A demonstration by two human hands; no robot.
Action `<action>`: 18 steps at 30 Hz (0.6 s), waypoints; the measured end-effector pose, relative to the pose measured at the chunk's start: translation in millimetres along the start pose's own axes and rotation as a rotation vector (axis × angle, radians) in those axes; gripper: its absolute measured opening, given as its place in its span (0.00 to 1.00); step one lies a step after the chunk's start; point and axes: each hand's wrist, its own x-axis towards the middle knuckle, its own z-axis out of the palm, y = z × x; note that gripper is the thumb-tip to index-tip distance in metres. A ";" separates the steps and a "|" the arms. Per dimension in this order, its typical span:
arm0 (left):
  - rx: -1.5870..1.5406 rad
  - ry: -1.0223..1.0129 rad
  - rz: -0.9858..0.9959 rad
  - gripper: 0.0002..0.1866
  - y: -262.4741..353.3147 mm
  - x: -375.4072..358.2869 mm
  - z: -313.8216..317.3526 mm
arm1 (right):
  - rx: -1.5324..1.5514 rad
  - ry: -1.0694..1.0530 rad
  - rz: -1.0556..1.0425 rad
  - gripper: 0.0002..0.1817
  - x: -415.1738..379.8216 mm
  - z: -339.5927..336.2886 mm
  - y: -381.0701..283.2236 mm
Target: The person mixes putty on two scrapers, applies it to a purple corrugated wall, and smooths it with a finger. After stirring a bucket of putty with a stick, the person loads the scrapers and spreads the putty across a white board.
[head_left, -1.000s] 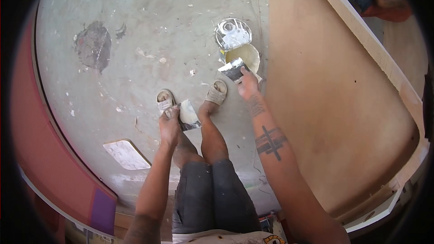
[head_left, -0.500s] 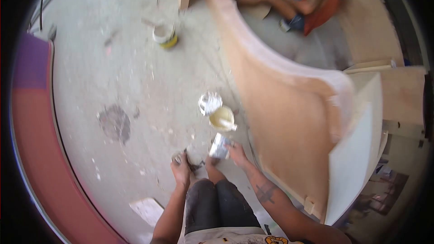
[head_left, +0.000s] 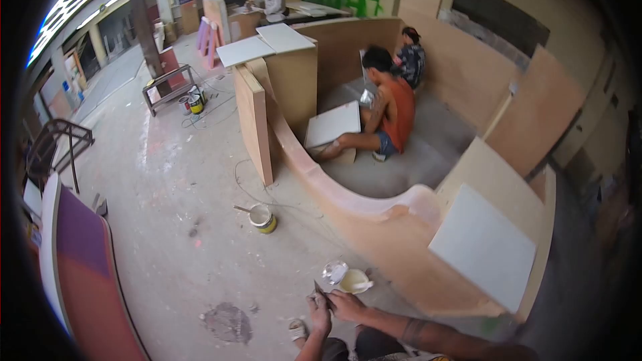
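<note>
My left hand (head_left: 319, 314) is closed around a small dark flat tool (head_left: 319, 289) whose tip points up. Right beside it, my right hand (head_left: 348, 306) has its fingers closed at the same tool; whether anything else is in it is too small to tell. Just beyond my hands, a bowl of pale paste (head_left: 354, 281) rests on the floor with a light-coloured stick in it. A shiny silver lid (head_left: 335, 271) lies at the bowl's left.
A curved wooden panel (head_left: 401, 261) runs along the right. Inside it sit a person in orange (head_left: 400, 113) and a person in dark clothing (head_left: 410, 63). A paint can (head_left: 263, 219) stands ahead; a purple and red panel (head_left: 83, 247) is at left.
The view has tilted up, showing more of the workshop. My hands have come together, and the silver object that was in my right hand no longer shows there.
</note>
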 end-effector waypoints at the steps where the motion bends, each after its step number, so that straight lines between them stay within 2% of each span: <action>1: 0.007 0.046 0.002 0.29 -19.1 14.0 -21.6 | 0.036 -0.052 0.034 0.13 0.1 7.8 -12.5; 3: 0.223 -0.143 -0.029 0.34 -16.9 20.2 -64.7 | 0.007 -0.086 -0.026 0.12 -4.9 34.2 -32.5; 4: 0.045 -0.164 -0.085 0.37 -2.0 14.0 -75.8 | -0.002 -0.055 -0.072 0.12 -7.9 50.5 -44.5; 8: 0.002 -0.094 0.056 0.38 76.5 0.2 -108.3 | 0.034 0.017 -0.101 0.09 14.3 65.6 -120.6; 10: -0.236 -0.213 -0.060 0.37 100.9 -1.4 -129.2 | -0.016 0.038 -0.132 0.08 29.2 78.2 -134.5; 12: -0.282 -0.218 -0.075 0.36 129.8 -10.6 -144.3 | -0.087 0.079 -0.204 0.07 50.1 93.8 -142.8; 15: -0.426 -0.200 -0.068 0.35 154.1 -18.4 -152.1 | -0.085 0.105 -0.244 0.07 61.5 84.4 -170.0; 18: -0.357 -0.212 -0.040 0.36 158.0 -9.8 -146.8 | -0.151 0.064 -0.206 0.09 68.9 71.5 -183.9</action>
